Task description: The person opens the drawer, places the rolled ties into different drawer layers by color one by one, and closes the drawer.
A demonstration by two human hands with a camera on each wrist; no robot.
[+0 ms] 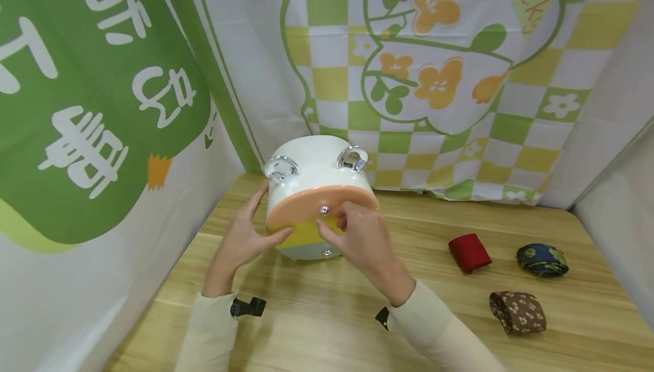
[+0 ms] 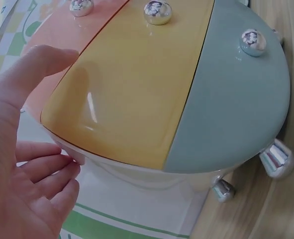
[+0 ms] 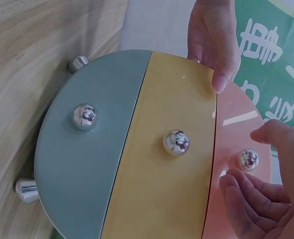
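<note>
A white drum-shaped drawer box (image 1: 317,159) stands on the table, its front split into a pink drawer (image 3: 236,114), a yellow drawer (image 2: 132,74) and a blue-grey drawer (image 2: 231,94), each with a round silver knob. My left hand (image 1: 240,241) holds the box by its side, thumb (image 2: 52,59) on the front near the pink-yellow seam and fingers behind the rim. Around the pink drawer's knob (image 3: 247,159) my right hand (image 1: 363,238) has its thumb and bent fingers on either side, with a gap showing between them and the knob. All three drawers sit flush with the front.
Two silver ear-like loops (image 1: 352,158) stick up from the box, and short silver feet (image 2: 276,158) carry it. On the right of the wooden table (image 1: 317,326) lie a red roll (image 1: 469,253), a blue-green patterned roll (image 1: 543,259) and a brown flowered roll (image 1: 518,312). Printed cloth (image 1: 327,99) hangs behind.
</note>
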